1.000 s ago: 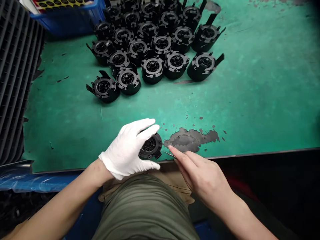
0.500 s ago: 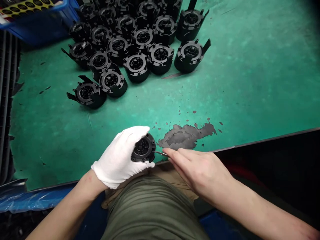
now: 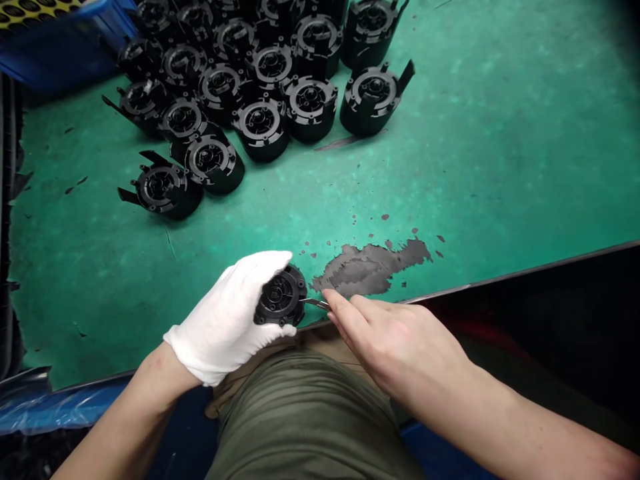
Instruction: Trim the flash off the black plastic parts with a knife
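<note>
My left hand (image 3: 225, 313), in a white glove, is wrapped round a round black plastic part (image 3: 281, 295) near the table's front edge. The part's ribbed, ringed face is turned up. My bare right hand (image 3: 380, 333) pinches a thin metal blade-like tool (image 3: 315, 303). The tool's tip is at the right rim of the black part; whether it touches cannot be made out. Most of the tool's handle is hidden under my fingers.
Several black cylindrical housings (image 3: 263, 127) stand grouped on the green table (image 3: 500, 167), beyond my hands. A blue bin (image 3: 65, 50) is at the back left. A worn dark patch (image 3: 360, 270) marks the tabletop right of the part.
The view has shifted a little, so the housings and bin appear further left and higher. Both hands keep their holds, and the tool tip remains at the part's right side.
</note>
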Action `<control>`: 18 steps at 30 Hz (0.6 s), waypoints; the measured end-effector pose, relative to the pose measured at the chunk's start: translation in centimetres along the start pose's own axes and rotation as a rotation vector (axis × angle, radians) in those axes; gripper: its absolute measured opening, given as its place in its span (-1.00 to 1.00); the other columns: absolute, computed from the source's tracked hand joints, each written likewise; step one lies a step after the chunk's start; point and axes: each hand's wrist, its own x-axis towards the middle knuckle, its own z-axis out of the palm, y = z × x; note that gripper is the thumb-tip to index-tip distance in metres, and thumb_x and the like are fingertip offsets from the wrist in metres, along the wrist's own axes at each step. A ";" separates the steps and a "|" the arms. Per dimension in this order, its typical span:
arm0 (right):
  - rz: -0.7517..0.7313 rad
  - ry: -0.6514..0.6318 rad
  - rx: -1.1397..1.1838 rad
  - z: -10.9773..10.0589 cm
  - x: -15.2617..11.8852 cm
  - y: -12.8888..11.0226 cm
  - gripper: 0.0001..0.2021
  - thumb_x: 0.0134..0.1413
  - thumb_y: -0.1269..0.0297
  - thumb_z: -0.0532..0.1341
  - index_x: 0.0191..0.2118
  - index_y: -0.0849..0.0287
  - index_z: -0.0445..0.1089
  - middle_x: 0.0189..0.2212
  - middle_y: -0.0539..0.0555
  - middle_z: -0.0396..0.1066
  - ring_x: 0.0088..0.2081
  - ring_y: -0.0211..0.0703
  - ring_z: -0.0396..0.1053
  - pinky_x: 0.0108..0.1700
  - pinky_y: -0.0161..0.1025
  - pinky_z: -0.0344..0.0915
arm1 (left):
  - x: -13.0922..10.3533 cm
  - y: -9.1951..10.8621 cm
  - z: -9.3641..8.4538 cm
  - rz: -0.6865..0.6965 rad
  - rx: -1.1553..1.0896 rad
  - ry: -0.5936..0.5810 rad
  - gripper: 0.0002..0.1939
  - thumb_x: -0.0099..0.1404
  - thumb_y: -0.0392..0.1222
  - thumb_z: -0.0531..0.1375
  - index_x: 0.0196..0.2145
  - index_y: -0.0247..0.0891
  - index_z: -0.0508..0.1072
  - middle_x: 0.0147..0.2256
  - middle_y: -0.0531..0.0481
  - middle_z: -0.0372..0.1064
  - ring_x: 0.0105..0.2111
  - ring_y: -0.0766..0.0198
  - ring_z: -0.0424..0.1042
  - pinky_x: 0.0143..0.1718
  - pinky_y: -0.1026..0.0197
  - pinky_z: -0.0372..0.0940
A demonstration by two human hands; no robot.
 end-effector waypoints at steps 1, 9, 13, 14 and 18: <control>-0.006 -0.002 -0.010 -0.1 0.0 -0.1 -0.57 0.35 0.53 0.10 0.27 0.45 0.37 -0.41 0.07 0.51 -0.49 -0.11 0.43 -0.51 -0.10 0.09 | 0.0 0.0 0.0 0.001 0.004 0.001 0.06 0.24 -0.01 0.53 0.50 -0.04 0.06 0.33 -0.29 0.34 0.30 -0.21 0.42 0.37 -0.24 0.38; 0.056 -0.093 0.150 0.4 0.4 0.0 -0.77 0.50 0.39 0.12 0.13 0.26 0.43 -0.40 0.06 0.56 -0.53 -0.16 0.42 -0.51 -0.14 -0.01 | 0.0 0.0 0.0 0.013 0.025 0.001 -0.02 0.32 0.04 0.47 0.49 -0.05 0.04 0.31 -0.30 0.34 0.30 -0.22 0.43 0.36 -0.28 0.38; 0.096 -0.156 0.377 -0.3 1.1 0.9 -0.75 0.61 0.26 0.04 0.05 0.14 0.47 -0.38 0.04 0.59 -0.46 -0.19 0.49 -0.43 -0.27 0.19 | -0.1 -0.1 0.0 0.013 0.028 0.009 -0.01 0.31 0.04 0.48 0.49 -0.07 0.05 0.32 -0.30 0.33 0.30 -0.21 0.43 0.37 -0.27 0.38; 0.089 -0.150 0.422 -0.5 1.2 1.2 -0.74 0.61 0.25 0.03 0.06 0.13 0.47 -0.36 0.05 0.59 -0.42 -0.19 0.51 -0.39 -0.29 0.25 | -0.1 -0.1 0.1 0.015 0.031 0.015 0.00 0.29 0.03 0.49 0.48 -0.07 0.06 0.32 -0.30 0.33 0.29 -0.20 0.43 0.36 -0.26 0.38; 0.037 0.020 0.420 -0.5 0.8 1.8 -0.71 0.58 0.38 0.02 0.19 0.22 0.42 -0.24 0.11 0.58 -0.28 -0.14 0.53 -0.27 -0.24 0.39 | 0.1 0.1 0.0 0.013 0.037 0.025 -0.01 0.26 0.01 0.52 0.46 -0.09 0.10 0.31 -0.29 0.35 0.28 -0.19 0.45 0.37 -0.23 0.39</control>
